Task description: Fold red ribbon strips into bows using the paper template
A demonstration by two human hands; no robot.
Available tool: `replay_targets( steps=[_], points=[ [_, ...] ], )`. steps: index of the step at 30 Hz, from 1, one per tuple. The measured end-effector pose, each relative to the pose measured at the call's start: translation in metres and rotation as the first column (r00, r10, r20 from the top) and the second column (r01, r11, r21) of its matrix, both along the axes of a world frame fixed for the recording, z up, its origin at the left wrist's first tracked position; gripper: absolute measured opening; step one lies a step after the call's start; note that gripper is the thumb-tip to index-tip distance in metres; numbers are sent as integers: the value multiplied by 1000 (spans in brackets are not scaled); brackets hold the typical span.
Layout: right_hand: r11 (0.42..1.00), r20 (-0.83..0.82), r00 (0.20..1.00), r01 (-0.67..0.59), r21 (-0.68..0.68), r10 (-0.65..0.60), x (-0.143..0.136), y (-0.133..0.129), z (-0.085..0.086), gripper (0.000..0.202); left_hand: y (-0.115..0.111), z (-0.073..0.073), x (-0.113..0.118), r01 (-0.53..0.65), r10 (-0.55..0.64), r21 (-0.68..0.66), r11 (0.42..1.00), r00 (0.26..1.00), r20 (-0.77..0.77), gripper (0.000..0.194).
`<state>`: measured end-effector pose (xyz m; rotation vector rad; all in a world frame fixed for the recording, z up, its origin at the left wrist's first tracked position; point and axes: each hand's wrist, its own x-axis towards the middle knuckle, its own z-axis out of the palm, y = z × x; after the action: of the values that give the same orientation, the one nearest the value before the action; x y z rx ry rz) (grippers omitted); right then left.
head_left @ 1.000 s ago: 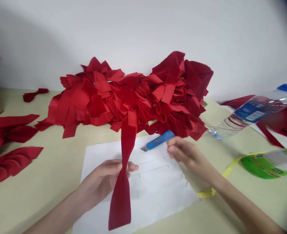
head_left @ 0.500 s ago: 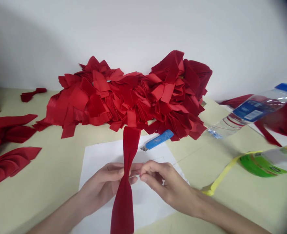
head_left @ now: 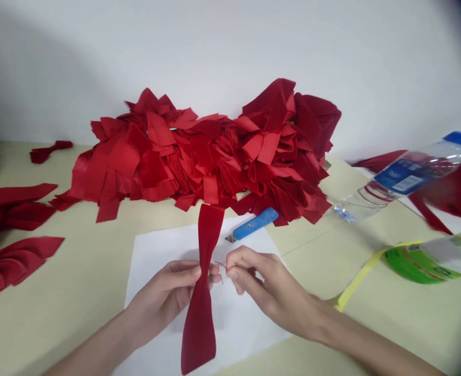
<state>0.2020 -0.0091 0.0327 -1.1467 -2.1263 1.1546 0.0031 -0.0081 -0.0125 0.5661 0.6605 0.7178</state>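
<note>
My left hand (head_left: 177, 284) is closed on the narrow middle of a red velvet ribbon strip (head_left: 199, 334), which stands lengthwise above the paper with both ends flared. My right hand (head_left: 257, 277) pinches a thin red thread (head_left: 221, 265) between thumb and forefinger, just right of the strip. The thread runs towards the fingertips of my left hand, partly hidden behind the ribbon. Beneath both hands lies a white sheet of paper (head_left: 148, 256). A blue utility knife (head_left: 254, 224) rests at the paper's far edge, beyond my right hand.
A big heap of red ribbon pieces (head_left: 203, 156) lies along the wall. More red ribbons (head_left: 14, 261) are at the left, with one small tied piece (head_left: 50, 151) behind. On the right lie a clear bottle (head_left: 403, 177), a green-labelled bottle (head_left: 426, 263) and a yellow strip (head_left: 361, 274).
My right hand has drawn slightly right, away from my left fingertips, and the thread between them now shows. The ribbon's near end has lifted and tilted a little.
</note>
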Motion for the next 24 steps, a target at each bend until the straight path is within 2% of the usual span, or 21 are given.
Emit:
replay_targets(
  steps=[7, 10, 15, 21, 24],
  points=[
    [990, -67, 997, -34, -138, 25, -14, -6, 14, 16, -2, 5, 4, 11, -10, 65, 998, 1000, -9, 18],
    [982, -91, 995, -47, -184, 30, -19, -6, 13, 15, -4, 4, 4, -10, 10, 48, 999, 1000, -2, 16],
    [970, -97, 989, 88, -225, -113, -24, -6, 1, 14, -9, 5, 7, -61, 63, 52, 997, 998, -32, 16],
    [951, -76, 977, 175, -255, -200, -25, -7, -4, 19, -13, 10, 13, -111, 133, 173, 979, 983, -124, 15],
    [947, -70, 970, 208, -246, -231, -26, -8, -5, 18, -15, 10, 13, -152, 179, 190, 970, 974, -135, 12]
  ],
)
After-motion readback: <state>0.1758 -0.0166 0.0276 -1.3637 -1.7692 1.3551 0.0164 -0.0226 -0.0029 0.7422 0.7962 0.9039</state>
